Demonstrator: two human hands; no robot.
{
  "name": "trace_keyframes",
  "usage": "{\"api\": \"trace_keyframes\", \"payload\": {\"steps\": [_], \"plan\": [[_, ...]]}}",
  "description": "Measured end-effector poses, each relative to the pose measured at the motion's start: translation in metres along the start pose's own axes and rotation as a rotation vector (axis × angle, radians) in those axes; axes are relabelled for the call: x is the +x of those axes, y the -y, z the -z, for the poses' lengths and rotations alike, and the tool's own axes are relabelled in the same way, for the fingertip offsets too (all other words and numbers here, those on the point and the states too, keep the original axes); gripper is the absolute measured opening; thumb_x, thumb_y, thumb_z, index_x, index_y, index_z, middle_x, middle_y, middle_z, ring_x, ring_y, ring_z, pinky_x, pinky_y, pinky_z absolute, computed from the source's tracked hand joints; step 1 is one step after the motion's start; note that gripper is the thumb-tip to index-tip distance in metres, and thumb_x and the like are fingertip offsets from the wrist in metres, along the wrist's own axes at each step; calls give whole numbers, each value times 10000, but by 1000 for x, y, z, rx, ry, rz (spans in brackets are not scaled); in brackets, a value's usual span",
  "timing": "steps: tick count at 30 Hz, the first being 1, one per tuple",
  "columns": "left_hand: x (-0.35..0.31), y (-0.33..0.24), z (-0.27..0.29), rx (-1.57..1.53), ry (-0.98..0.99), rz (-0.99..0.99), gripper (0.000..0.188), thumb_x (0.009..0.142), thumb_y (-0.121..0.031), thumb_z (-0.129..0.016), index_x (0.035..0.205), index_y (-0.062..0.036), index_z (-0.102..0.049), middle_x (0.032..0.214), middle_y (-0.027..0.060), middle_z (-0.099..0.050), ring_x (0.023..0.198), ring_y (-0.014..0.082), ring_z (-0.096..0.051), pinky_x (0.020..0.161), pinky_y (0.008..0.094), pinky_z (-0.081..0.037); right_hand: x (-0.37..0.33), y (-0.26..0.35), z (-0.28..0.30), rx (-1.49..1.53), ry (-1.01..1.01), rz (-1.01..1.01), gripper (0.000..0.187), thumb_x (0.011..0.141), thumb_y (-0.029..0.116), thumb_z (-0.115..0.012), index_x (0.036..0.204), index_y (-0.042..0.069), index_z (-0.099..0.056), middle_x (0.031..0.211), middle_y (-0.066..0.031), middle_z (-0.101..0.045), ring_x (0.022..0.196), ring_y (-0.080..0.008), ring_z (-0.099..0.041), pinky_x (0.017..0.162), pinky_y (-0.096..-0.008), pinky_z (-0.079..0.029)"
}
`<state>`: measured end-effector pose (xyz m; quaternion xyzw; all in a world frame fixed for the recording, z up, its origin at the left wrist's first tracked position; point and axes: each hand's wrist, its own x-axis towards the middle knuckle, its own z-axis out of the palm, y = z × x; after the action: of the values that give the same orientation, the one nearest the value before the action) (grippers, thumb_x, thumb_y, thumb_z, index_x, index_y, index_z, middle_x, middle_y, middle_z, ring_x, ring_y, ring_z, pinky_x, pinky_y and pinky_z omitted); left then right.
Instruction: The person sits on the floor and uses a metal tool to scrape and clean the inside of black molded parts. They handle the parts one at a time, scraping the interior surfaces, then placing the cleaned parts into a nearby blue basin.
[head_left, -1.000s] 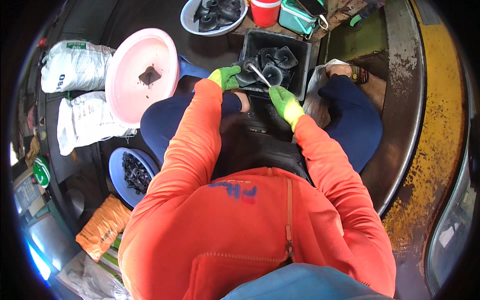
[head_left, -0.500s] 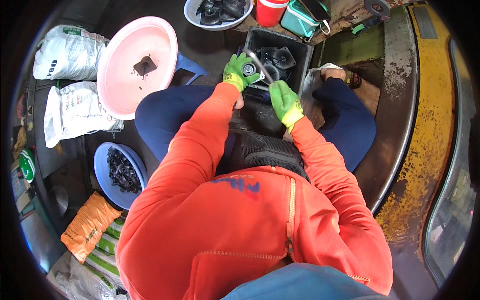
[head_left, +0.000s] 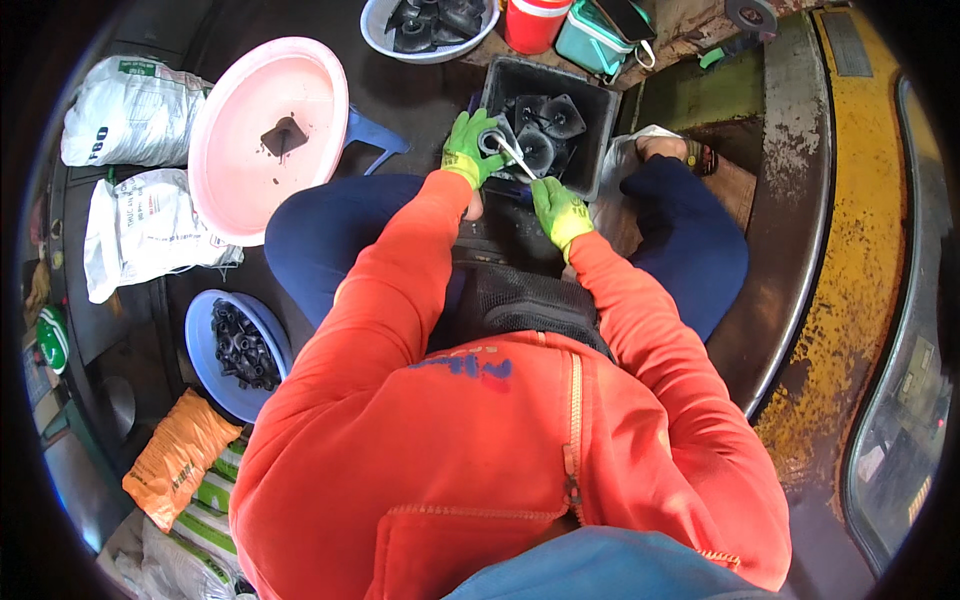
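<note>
Both hands wear green gloves. My left hand [head_left: 466, 150] is closed around a dark rubber part [head_left: 491, 141], whose round, ring-like end faces up. In my right hand [head_left: 560, 212] is a slim, shiny metal tool [head_left: 517, 160]; whether it is a knife or a plain rod I cannot make out. Its far end meets the part beside my left fingers. Just beyond my hands stands a black crate [head_left: 606, 105], holding several black rubber parts [head_left: 562, 118] with square flanges and cone-shaped cups.
To the left, a pink basin [head_left: 225, 140] holds one square-flanged piece [head_left: 285, 136], with a blue stool [head_left: 375, 138] beside it. Blue basins of black parts sit lower left [head_left: 205, 350] and at the back [head_left: 375, 30]. White sacks [head_left: 150, 220] and a red cooler [head_left: 535, 25] stand nearby.
The metal tool has swung down from a raised, blurred position, its far end now against the held part. My right hand has dropped slightly; my left hand stays near the crate.
</note>
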<state>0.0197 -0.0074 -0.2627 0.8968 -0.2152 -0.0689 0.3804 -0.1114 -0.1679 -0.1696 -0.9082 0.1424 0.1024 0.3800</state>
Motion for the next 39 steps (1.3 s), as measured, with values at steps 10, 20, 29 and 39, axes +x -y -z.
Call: {"api": "trace_keyframes", "payload": {"steps": [10,20,29,39], "plan": [[0,-5,2,-17,-23,31,716,644,-288,-823,1293,-170,-542,1450,129,-402,1370,388,-279,1121,438,-288,-3,-4,-11,74,-24,53,437,966,435,-369,1042,50,-562,1024,-266,-617,1000,-454,-562,855,-495,-434],[-3,-8,5,11,-42,-11,683,628,-273,-834,1245,-157,-567,1420,125,-443,1340,400,-327,1094,450,-320,7,-2,-8,-25,151,-97,444,967,426,-366,1064,48,-576,1061,-264,-600,1002,-453,-555,853,-495,-432],[131,-19,68,-661,-292,213,854,744,-323,-789,1366,70,-355,1252,219,-535,1131,269,-536,948,365,-438,-47,41,141,487,-353,216,213,976,211,-495,904,44,-606,758,10,-549,672,-96,-487,614,-256,-411],[142,-52,-14,531,533,-21,334,835,-265,-489,1004,-90,-718,1097,237,-626,1054,371,-608,913,454,-469,-45,28,158,1273,-327,-236,354,1006,360,-419,920,56,-577,548,20,-411,379,-78,-312,354,-217,-227]]}}
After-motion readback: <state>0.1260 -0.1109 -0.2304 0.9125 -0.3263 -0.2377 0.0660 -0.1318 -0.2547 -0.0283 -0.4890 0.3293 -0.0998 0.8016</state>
